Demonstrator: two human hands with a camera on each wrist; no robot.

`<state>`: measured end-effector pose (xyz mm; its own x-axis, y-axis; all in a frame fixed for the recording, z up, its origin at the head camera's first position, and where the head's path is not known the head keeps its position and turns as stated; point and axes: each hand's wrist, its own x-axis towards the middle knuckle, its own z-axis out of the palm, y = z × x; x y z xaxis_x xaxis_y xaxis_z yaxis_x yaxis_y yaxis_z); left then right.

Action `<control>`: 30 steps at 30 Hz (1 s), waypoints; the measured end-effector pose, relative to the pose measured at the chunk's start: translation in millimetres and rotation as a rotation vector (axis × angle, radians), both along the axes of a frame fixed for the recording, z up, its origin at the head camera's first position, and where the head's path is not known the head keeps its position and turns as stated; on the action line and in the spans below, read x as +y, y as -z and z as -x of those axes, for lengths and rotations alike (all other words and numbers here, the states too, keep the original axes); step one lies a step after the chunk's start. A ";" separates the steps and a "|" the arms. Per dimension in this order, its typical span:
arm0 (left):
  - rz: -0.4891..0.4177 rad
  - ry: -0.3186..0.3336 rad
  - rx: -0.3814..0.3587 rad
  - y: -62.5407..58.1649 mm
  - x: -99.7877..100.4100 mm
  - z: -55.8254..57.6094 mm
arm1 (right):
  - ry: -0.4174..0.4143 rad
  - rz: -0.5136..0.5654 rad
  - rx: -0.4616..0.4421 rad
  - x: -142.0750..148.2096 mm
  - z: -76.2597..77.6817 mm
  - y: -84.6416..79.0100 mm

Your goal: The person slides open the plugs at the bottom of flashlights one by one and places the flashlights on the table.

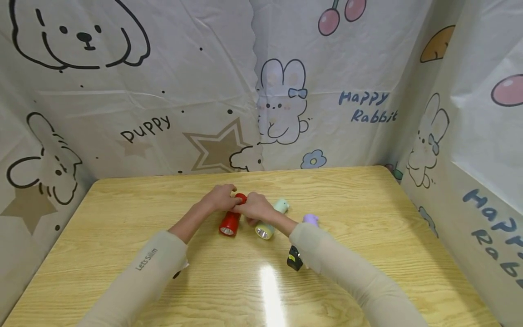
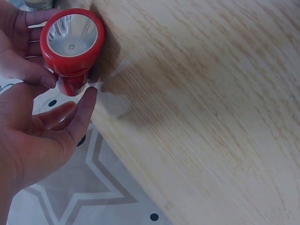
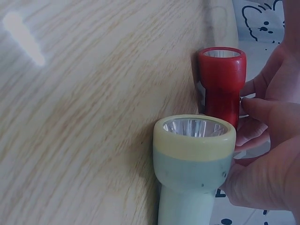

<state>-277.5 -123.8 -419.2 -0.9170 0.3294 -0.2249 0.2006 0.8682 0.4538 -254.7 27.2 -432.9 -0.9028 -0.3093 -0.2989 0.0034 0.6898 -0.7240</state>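
Observation:
A red flashlight [image 1: 230,222] lies on the wooden table, its lens end facing the near edge. At its tail end, my left hand [image 1: 218,198] grips it, thumb against the body and fingers around the far side. From the other side my right hand [image 1: 258,206] holds the same flashlight, thumb on the body and fingers bent. The left wrist view shows the red flashlight's clear lens [image 2: 72,35] between both hands. Beside the right hand lies a mint flashlight with a yellow rim [image 3: 192,159]. Parts of the red flashlight are hidden by the fingers.
A purple object [image 1: 311,220] and a black object with a yellow mark [image 1: 294,259] lie near the right forearm, which partly hides them. A small dark thing [image 1: 176,274] peeks out by the left sleeve. Printed cloth [image 1: 212,91] surrounds the table [image 1: 229,290].

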 end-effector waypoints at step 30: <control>-0.111 -0.039 0.016 -1.7 0.1 -2.9 | 0.029 0.070 0.004 -6.2 -1.8 -7.7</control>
